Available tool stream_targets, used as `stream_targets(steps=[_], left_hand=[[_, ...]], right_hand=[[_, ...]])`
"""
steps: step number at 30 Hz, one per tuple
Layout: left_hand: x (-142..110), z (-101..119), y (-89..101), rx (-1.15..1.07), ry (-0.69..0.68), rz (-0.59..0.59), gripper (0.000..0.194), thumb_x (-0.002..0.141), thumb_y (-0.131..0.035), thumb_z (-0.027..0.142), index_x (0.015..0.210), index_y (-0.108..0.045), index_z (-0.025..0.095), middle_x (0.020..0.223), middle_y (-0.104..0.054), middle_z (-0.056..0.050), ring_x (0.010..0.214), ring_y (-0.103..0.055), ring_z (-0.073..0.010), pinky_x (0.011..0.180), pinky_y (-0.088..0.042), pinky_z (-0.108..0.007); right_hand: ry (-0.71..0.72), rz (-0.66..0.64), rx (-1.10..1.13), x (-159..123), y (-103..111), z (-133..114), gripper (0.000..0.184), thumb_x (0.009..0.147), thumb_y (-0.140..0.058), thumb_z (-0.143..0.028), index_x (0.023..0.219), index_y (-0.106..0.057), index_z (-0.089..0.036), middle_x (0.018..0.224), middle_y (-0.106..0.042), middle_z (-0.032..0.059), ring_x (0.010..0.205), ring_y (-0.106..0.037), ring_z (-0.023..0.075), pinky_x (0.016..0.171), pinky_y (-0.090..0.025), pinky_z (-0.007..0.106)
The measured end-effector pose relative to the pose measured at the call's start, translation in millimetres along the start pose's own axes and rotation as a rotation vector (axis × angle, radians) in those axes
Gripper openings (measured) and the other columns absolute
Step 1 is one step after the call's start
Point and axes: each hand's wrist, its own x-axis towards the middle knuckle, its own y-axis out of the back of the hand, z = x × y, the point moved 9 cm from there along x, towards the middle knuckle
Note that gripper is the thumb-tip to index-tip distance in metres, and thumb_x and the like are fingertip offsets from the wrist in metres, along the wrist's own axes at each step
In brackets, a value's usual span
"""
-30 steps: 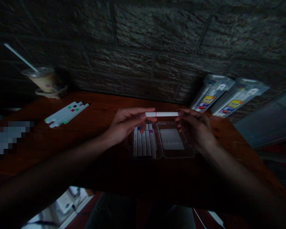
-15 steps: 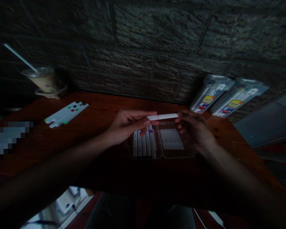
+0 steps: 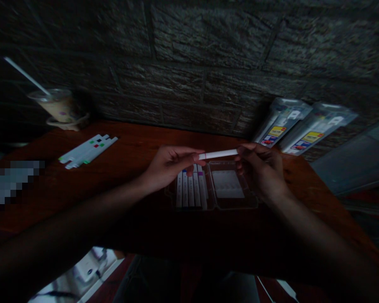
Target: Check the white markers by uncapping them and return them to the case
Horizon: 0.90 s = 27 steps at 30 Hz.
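White marker [image 3: 219, 154], held up between both hands, above the far part of an open clear case [image 3: 236, 208] on the wooden table [image 3: 135, 139]. Long axis running left to right, with the right end a little higher in view. Pinched at the left end, close to a thin pinkish line, between thumb and fingers of the left hand [image 3: 169, 166]; pinched at the right end between thumb and fingertips of the right hand [image 3: 265, 168]. Neither hand nearer than the other, both touching. Below, in the left half of the case, a row of markers [image 3: 191, 191] lying side by side, near to far, so crosswise to the held one. In the right half, a pale insert [image 3: 228, 184]. Off to the left, a flat bunch of loose markers [image 3: 88, 151].

Both tips of the held marker covered by fingers; far ends of the row partly hidden behind the left hand; right edge of the case partly behind the right. Lettering on the row too dim to read; pinkish line perhaps a cap joint, hard to confirm in such poor light.
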Motion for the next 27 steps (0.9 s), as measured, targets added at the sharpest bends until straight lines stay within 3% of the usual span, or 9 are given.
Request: stream_targets(steps=[6,16,27], left_hand=[[-1.6,4.9,-2.0,0.047,-0.034,-0.024,0.028,0.084,-0.078,0.023,0.111,-0.079,0.016,0.091,-0.081,-0.009,0.056,-0.060,-0.0082,0.055,-0.051,-0.022],[1.3,3.9,6.6,0.044,-0.018,0.093,0.015,0.081,-0.080,0.023,0.094,-0.080,0.015,0.078,-0.076,-0.004,0.056,-0.058,-0.0075,0.053,-0.047,-0.020],[0.3,3.8,3.7,0.139,-0.022,0.052,0.015,0.082,-0.079,0.025,0.094,-0.079,0.015,0.065,-0.070,-0.001,0.052,-0.056,-0.0082,0.050,-0.043,-0.020]], right_hand=[[0.009,-0.005,0.003,-1.2,-0.8,-3.0,0.011,0.078,-0.083,-0.032,0.079,-0.076,-0.024,0.067,-0.068,-0.0006,0.051,-0.058,0.0106,0.042,-0.047,0.022],[0.090,-0.063,-0.069,-6.2,-8.1,-6.3,0.012,0.082,-0.082,-0.034,0.081,-0.076,-0.024,0.068,-0.071,-0.0002,0.049,-0.058,0.0106,0.043,-0.049,0.024],[0.152,-0.176,-0.219,-10.6,-21.5,-13.2,0.009,0.078,-0.084,-0.029,0.081,-0.077,-0.023,0.065,-0.073,-0.0001,0.049,-0.062,0.0126,0.044,-0.051,0.026]])
